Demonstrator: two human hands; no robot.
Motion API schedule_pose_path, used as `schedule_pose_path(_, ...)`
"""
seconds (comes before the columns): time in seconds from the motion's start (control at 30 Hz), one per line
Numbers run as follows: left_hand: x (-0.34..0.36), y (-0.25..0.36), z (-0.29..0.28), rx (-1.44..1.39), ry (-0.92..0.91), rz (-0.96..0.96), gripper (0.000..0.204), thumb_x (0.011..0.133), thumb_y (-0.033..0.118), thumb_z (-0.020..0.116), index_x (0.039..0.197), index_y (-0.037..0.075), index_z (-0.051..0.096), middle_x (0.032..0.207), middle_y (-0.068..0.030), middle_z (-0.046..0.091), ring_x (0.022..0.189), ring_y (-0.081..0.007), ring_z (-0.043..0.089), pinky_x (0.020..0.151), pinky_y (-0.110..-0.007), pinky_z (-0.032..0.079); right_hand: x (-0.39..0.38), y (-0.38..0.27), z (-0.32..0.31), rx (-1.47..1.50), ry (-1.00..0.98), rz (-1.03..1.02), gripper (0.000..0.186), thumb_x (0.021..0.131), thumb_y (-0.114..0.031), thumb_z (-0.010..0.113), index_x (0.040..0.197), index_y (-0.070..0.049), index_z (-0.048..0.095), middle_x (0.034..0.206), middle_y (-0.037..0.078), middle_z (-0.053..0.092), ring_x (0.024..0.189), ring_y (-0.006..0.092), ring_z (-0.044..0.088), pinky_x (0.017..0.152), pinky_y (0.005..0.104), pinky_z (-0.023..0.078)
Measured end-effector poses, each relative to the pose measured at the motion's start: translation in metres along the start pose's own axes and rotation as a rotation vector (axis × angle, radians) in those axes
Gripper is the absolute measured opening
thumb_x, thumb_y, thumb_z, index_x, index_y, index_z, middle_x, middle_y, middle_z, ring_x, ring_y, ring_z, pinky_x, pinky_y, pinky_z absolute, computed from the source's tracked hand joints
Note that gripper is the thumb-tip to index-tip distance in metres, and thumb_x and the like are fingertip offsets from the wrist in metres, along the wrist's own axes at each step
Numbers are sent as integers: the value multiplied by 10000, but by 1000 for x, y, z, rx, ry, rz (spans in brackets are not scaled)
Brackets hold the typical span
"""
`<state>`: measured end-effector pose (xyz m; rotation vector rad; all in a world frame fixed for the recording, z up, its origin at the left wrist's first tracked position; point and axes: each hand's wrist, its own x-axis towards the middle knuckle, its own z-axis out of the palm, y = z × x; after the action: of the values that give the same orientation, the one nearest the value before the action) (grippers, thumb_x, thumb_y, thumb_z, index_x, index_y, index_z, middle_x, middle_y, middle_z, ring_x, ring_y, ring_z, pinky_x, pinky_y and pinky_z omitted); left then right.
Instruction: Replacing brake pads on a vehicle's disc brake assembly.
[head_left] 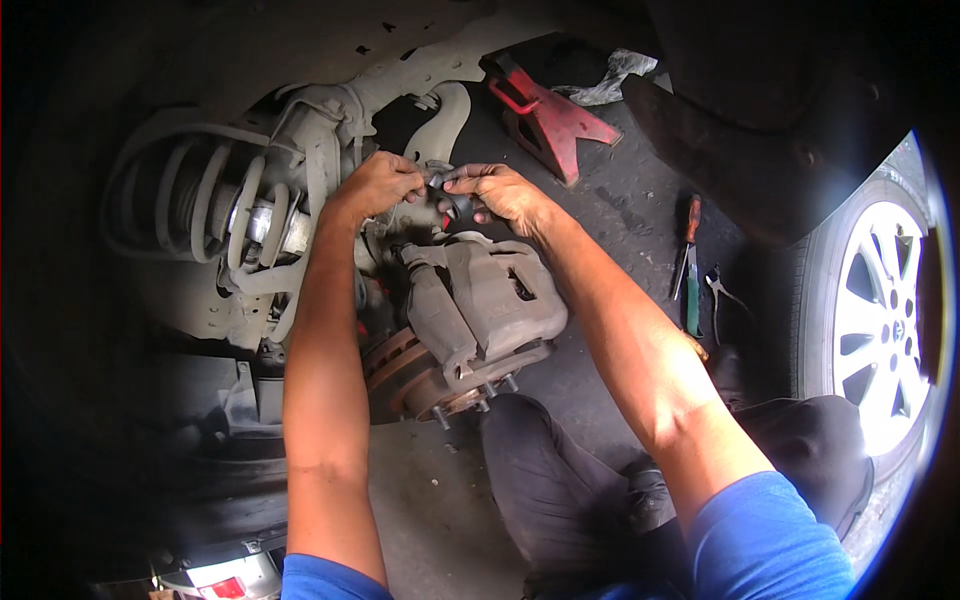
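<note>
The left hand is bent with thumb and fingertips drawn together; whether it grips anything is too small to tell. The right hand curls its fingers around a small dark piece and holds it just beside the left hand's fingertips. The piece sits above the brake caliper, among the metal parts behind it; a bit of red shows just beside it.

The caliper straddles a rusty brake disc, and bare wheel bolts stick out from the disc's front. Left of the left forearm is a large coil spring. Beyond the right hand, a red jack stand stands on the dark floor, near some crumpled clear plastic. Right of the right forearm lie an orange-handled screwdriver, a green-handled tool and pliers. Farther right stands a wheel with pale spokes.
</note>
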<state>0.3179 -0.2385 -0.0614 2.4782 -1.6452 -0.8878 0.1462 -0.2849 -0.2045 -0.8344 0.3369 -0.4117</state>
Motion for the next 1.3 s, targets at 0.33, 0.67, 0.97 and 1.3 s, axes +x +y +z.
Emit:
schedule_pose_path(0.33,-4,4,-1,-92,22,30,258,843,141,662,969,-78,715,827,-94,716,734,-135,655,702,-279,515,16,5,6,80,-69,127,137,927,-207,697,1049,-146,690,943,8,764,804,76,657,600,247,417)
schedule_pose_path(0.67,-8,10,-3,-7,50,37,219,858,139,632,950,-44,711,806,-69,697,734,-117,629,692,-262,478,32,11,6,206,-90,230,161,926,-200,714,1036,-83,700,933,63,742,778,146,672,690,299,505)
schedule_pose_path(0.97,-10,15,-5,-15,9,27,226,876,162,640,1021,1,704,848,-27,690,761,-89,617,677,-233,469,22,5,8,419,-223,151,175,941,-178,701,1081,-77,676,1023,102,754,765,150,685,678,307,522)
schedule_pose_path(1.3,-16,22,-2,-221,55,-12,280,811,60,663,1057,-73,660,811,-97,699,762,-146,662,756,-272,510,21,3,13,185,-53,54,191,936,-277,713,1093,-175,678,1011,-50,702,854,62,552,717,253,454)
